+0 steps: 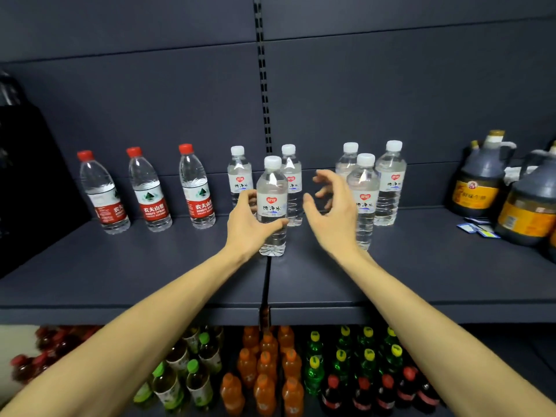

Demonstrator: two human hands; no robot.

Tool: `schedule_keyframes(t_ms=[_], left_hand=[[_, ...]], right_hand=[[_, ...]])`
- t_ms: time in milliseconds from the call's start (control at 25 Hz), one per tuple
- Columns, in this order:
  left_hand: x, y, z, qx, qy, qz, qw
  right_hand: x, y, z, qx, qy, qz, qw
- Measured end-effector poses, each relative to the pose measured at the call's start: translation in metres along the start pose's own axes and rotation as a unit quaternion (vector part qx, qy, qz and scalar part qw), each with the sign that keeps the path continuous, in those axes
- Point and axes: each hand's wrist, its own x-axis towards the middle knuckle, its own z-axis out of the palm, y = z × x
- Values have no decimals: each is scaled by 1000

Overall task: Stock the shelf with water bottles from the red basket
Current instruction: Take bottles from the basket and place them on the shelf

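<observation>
I see a dark shelf (150,275) carrying three red-capped bottles (152,191), six white-capped water bottles (389,183), dark jugs (481,176) at right.

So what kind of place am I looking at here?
Most likely a shop or supermarket aisle. Dark metal shelving holds rows of water bottles, large jugs of dark sauce stand to the right, and soft drinks grouped by colour fill the shelf below.

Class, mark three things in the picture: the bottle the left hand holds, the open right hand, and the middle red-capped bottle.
Held white-capped bottle (272,203): head view, on its label.
Right hand (334,212): head view, on the palm.
Middle red-capped bottle (152,203): head view, on its label.
</observation>
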Motion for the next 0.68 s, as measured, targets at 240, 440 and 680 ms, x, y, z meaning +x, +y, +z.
schedule_keyframes(t_ms=[240, 440, 680], left_hand=[[-4, -7, -40, -6, 26, 16, 1000], [-17, -24, -80, 5, -3, -18, 1000], [-31, -65, -124, 13, 48, -104, 993]], right_hand=[[15, -28, 70, 183, -253, 217, 925], [8, -39, 98, 219, -268, 217, 913], [13, -20, 80, 178, -262, 218, 923]])
